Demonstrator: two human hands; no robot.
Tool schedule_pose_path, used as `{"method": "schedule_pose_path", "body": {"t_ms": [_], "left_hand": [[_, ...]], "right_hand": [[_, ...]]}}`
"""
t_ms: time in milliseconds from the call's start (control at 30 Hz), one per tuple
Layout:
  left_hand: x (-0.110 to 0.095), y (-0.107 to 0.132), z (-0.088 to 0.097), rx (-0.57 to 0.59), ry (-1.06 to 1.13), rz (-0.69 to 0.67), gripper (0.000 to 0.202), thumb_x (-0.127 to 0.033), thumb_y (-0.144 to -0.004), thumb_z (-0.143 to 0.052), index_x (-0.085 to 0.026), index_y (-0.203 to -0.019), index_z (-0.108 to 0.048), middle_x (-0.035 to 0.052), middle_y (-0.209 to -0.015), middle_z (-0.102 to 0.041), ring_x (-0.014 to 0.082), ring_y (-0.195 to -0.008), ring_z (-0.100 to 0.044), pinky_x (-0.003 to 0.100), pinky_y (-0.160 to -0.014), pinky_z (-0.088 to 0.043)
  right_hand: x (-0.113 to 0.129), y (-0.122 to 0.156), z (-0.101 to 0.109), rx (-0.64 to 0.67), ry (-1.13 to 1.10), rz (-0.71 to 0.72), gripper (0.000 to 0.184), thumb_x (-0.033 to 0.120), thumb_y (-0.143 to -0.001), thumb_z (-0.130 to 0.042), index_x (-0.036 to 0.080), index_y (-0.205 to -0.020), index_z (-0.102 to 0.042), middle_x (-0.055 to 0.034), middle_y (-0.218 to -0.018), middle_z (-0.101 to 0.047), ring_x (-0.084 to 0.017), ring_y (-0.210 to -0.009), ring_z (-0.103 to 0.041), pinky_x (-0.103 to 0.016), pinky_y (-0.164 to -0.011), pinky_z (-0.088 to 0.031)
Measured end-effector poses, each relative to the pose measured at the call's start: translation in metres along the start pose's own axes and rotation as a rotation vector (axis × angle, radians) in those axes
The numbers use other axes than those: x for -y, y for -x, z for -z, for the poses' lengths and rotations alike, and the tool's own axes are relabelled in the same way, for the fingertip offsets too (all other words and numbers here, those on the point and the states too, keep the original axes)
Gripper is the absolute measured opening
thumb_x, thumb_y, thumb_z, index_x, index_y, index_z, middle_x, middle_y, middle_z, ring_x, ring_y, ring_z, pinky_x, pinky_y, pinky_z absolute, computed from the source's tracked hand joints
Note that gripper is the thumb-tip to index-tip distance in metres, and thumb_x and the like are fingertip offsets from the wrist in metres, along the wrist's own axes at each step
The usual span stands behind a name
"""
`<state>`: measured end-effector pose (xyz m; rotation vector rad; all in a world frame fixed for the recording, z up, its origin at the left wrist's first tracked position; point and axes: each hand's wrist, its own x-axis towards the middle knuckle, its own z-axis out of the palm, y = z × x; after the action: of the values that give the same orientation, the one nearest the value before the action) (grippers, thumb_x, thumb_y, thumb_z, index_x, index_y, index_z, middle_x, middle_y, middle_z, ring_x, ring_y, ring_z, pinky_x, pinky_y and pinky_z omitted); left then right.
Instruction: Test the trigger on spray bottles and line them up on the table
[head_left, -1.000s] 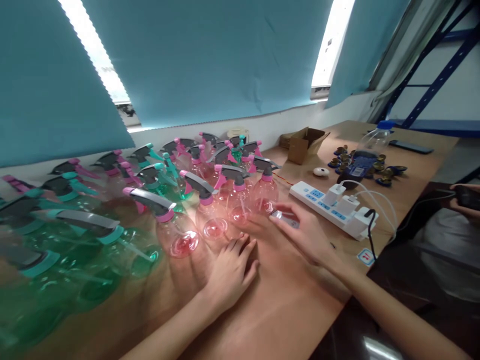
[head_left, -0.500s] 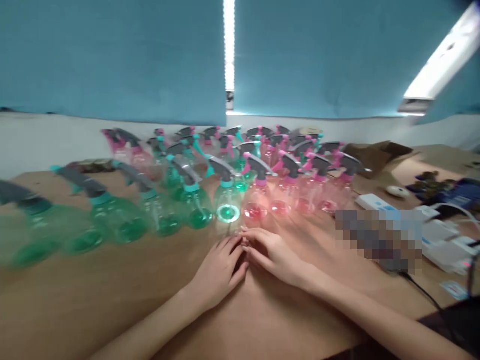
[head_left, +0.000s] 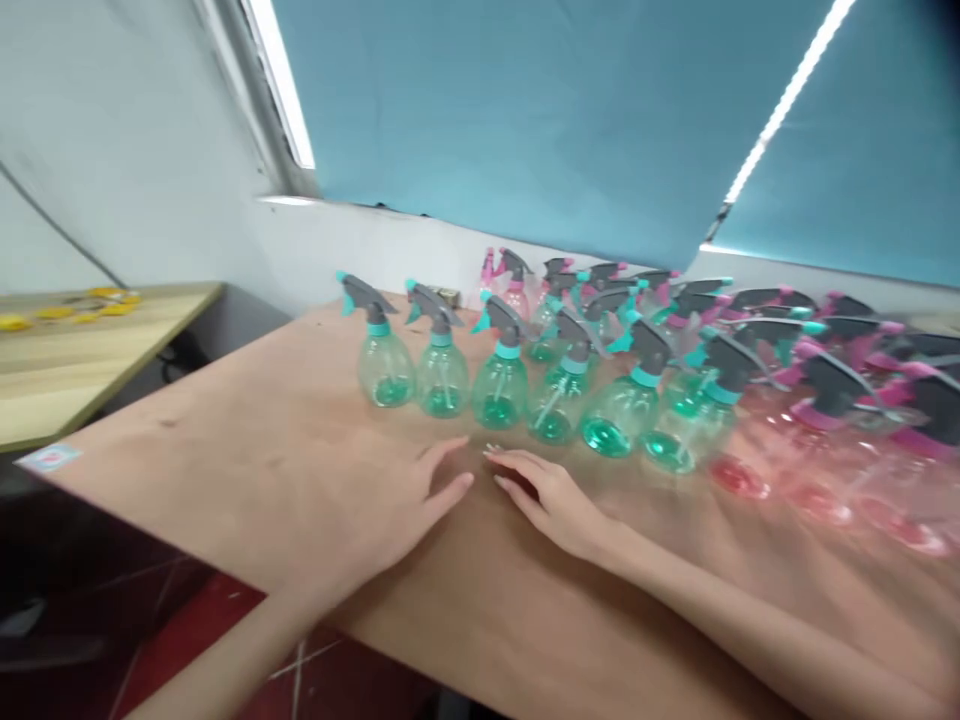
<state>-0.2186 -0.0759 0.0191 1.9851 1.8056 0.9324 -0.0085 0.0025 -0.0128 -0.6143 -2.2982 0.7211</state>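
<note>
My left hand [head_left: 409, 505] rests low over the wooden table [head_left: 247, 440], its thumb and fingers apart and nothing between them. Close beside it, my right hand [head_left: 559, 505] has loosely bent fingers, also without anything in them. A small gap separates the two hands. Just beyond them stands a row of green spray bottles, among them one green spray bottle [head_left: 501, 390] with a grey trigger head and a turquoise collar. To the right the row continues with pink spray bottles, such as this blurred pink spray bottle [head_left: 814, 440]. Neither hand touches a bottle.
More spray bottles with pink and turquoise parts crowd behind the front row. A second table [head_left: 112, 350] at the left carries yellow items [head_left: 97, 300]. A small sticker [head_left: 49, 457] lies at the table's left corner. Blue blinds [head_left: 510, 110] hang behind.
The view has swung left, so the bottles appear farther right and the table's left end shows. My hands were touching at the fingertips and have moved slightly apart.
</note>
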Motion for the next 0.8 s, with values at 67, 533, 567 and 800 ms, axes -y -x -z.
{"method": "schedule_pose_path", "body": {"t_ms": [67, 533, 567, 800], "left_hand": [[0.021, -0.003, 0.023, -0.218, 0.082, 0.113, 0.032, -0.044, -0.090, -0.053, -0.028, -0.118, -0.057, 0.0039, -0.116, -0.065, 0.0293, -0.108, -0.061, 0.046, -0.092, -0.048], [0.108, -0.085, 0.042, -0.422, 0.139, 0.164, 0.089, -0.047, -0.071, -0.075, -0.015, -0.139, -0.029, 0.0194, -0.139, -0.038, 0.0346, -0.129, -0.040, 0.046, -0.101, -0.037], [0.108, -0.088, 0.041, -0.414, 0.149, 0.149, 0.087, -0.046, -0.072, -0.075, -0.016, -0.140, -0.029, 0.0186, -0.139, -0.039, 0.0338, -0.129, -0.040, 0.045, -0.101, -0.037], [0.109, -0.097, 0.038, -0.410, 0.186, 0.109, 0.081, -0.040, -0.077, -0.074, -0.020, -0.141, -0.028, 0.0137, -0.136, -0.045, 0.0312, -0.127, -0.045, 0.042, -0.100, -0.039]], "right_hand": [[0.003, -0.015, -0.012, -0.012, -0.010, 0.042, 0.035, 0.018, -0.092, -0.047, 0.024, -0.125, -0.055, -0.0090, -0.126, -0.064, -0.021, -0.118, -0.059, -0.045, -0.101, -0.048], [0.002, -0.094, -0.056, -0.009, 0.005, 0.239, 0.048, 0.021, -0.089, -0.051, 0.026, -0.136, -0.047, -0.0084, -0.126, -0.063, -0.022, -0.117, -0.058, -0.045, -0.100, -0.046], [0.000, -0.095, -0.056, -0.004, 0.005, 0.236, 0.050, 0.021, -0.088, -0.051, 0.026, -0.138, -0.046, -0.0084, -0.127, -0.063, -0.023, -0.117, -0.059, -0.045, -0.100, -0.046], [-0.012, -0.099, -0.052, 0.018, -0.017, 0.198, 0.052, 0.024, -0.085, -0.057, 0.029, -0.136, -0.048, -0.0067, -0.127, -0.063, -0.023, -0.112, -0.062, -0.045, -0.096, -0.049]]}}
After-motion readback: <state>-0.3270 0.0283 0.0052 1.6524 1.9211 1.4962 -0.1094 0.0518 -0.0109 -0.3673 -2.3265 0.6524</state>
